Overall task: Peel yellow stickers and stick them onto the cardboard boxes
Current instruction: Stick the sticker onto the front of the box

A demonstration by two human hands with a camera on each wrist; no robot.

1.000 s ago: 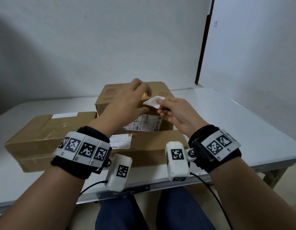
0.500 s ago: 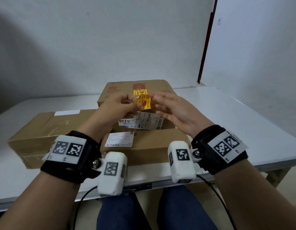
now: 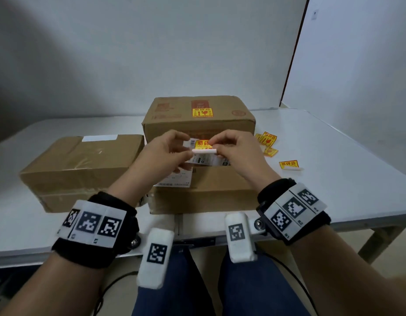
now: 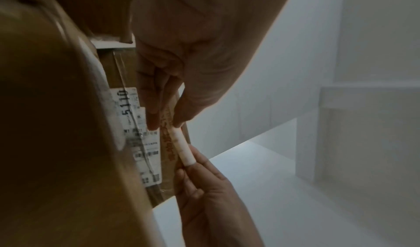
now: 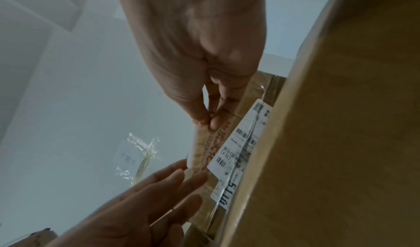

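White table (image 3: 334, 179) carries three cardboard boxes (image 3: 198, 115) and loose stickers (image 3: 269, 139); my left hand (image 3: 162, 153) and right hand (image 3: 238, 151) both pinch a yellow sticker (image 3: 203, 144) before them.

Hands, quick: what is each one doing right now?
Left hand: fingers pinch the left end of the sticker.
Right hand: fingers pinch the sticker's right end, its white backing curling off.

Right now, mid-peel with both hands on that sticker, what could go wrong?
1. The sticker is pinched between the left hand and right hand, with its white backing curling into a roll; the freed part might fold onto itself.
2. It is held in front of the shipping label, so it could land over the barcode.
3. Spare stickers lie loose on the table; a wrist could sweep them off.
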